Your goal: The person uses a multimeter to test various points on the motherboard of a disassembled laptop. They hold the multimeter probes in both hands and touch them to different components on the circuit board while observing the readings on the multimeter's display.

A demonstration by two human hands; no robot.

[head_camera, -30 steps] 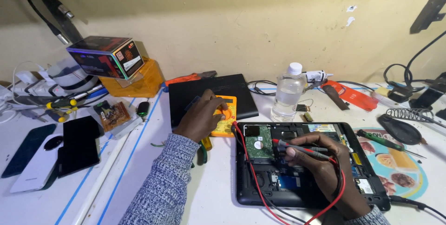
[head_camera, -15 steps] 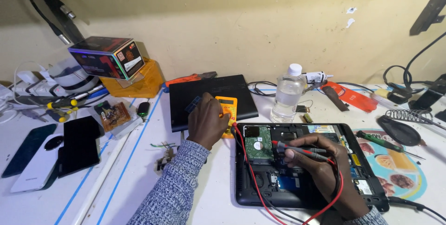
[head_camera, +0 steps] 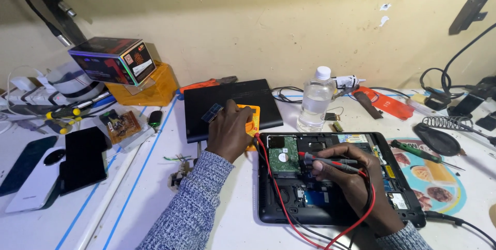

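Note:
My left hand (head_camera: 229,131) lies over a yellow multimeter (head_camera: 252,119), fingers on its face, just left of an opened black laptop (head_camera: 330,214). My right hand (head_camera: 356,183) holds the red and black probes (head_camera: 330,161) together, tips down inside the laptop beside a green-boarded hard drive (head_camera: 282,156). Red and black leads (head_camera: 281,203) run from the meter across the laptop to my right hand.
A black panel (head_camera: 227,103) lies behind the meter. A clear water bottle (head_camera: 315,100) stands right of it. Phones (head_camera: 82,159) and a small circuit board (head_camera: 123,125) lie to the left, a boxed item (head_camera: 113,60) at the back. A screwdriver (head_camera: 429,153) rests on a printed mat at right.
My left hand has shifted on the multimeter, sliding right and a little farther over its face. My right hand has kept the probes in the laptop.

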